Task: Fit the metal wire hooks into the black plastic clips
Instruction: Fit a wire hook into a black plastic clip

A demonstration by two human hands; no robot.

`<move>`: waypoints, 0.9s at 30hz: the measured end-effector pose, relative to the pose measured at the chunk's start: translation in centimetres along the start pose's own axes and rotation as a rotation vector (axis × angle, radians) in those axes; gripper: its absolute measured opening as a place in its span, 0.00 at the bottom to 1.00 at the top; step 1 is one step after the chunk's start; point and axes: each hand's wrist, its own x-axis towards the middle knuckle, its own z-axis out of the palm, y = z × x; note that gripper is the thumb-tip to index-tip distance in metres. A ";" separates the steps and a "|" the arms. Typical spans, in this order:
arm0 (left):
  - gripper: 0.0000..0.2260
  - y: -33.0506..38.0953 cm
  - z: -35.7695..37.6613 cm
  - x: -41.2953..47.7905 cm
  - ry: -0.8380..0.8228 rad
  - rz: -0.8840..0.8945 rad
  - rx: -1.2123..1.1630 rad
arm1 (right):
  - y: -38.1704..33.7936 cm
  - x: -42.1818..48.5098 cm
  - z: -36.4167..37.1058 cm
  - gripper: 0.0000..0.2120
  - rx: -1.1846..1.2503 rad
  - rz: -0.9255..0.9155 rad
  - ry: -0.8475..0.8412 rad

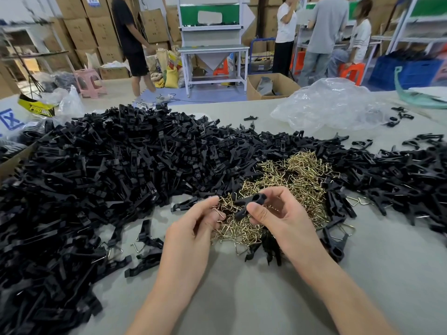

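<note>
The right hand (278, 221) grips a black plastic clip (250, 203) between its thumb and curled fingers. It holds the clip above the table, with the round-holed end tilted up toward 1 o'clock. At 9 o'clock from it and just beside it, the left hand (193, 230) pinches a thin brass-coloured bent metal wire hook (220, 213) between thumb and fingertips. The hook is close to the clip's lower end; I cannot tell whether the two touch.

Under the hands and beyond them, toward 12 and 1 o'clock, lies a tangled pile of loose brass-coloured wire hooks (292, 180) on the grey table top (242, 301). A large heap of black plastic clips (108, 180) wraps round that pile from 7 o'clock through 12 to 3 o'clock. At 4 o'clock from the right hand lie a few black clips with wire loops showing (338, 238).

A crumpled clear plastic bag (331, 105) sits on the table's far side at 1 o'clock; what it holds cannot be made out. On the floor beyond the table's far edge, at 12 o'clock, stands an open brown cardboard box (285, 84) with grey flat pieces inside. Far back at 2 o'clock is a blue plastic crate (408, 73) heaped with black pieces too distant to identify. At 9 o'clock, the rim of another brown cardboard box (9, 164) shows at the left edge, touching the heap.
</note>
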 end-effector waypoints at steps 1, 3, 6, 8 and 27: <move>0.11 0.1 0.0 0.0 0.002 -0.015 -0.051 | 0.0 0.0 0.0 0.14 0.003 0.000 -0.006; 0.09 0.4 -0.1 0.1 -0.009 -0.065 -0.178 | 0.0 0.0 0.1 0.12 0.025 -0.002 -0.032; 0.09 0.6 0.1 0.1 -0.068 -0.141 -0.308 | 0.1 -0.1 0.1 0.14 -0.017 -0.031 -0.083; 0.10 0.7 0.5 0.0 -0.070 -0.204 -0.403 | 0.0 -0.2 0.2 0.13 -0.049 -0.048 -0.106; 0.04 1.1 1.2 -0.3 0.037 -0.402 -0.699 | 0.3 -0.8 1.4 0.18 -0.029 -0.081 -0.194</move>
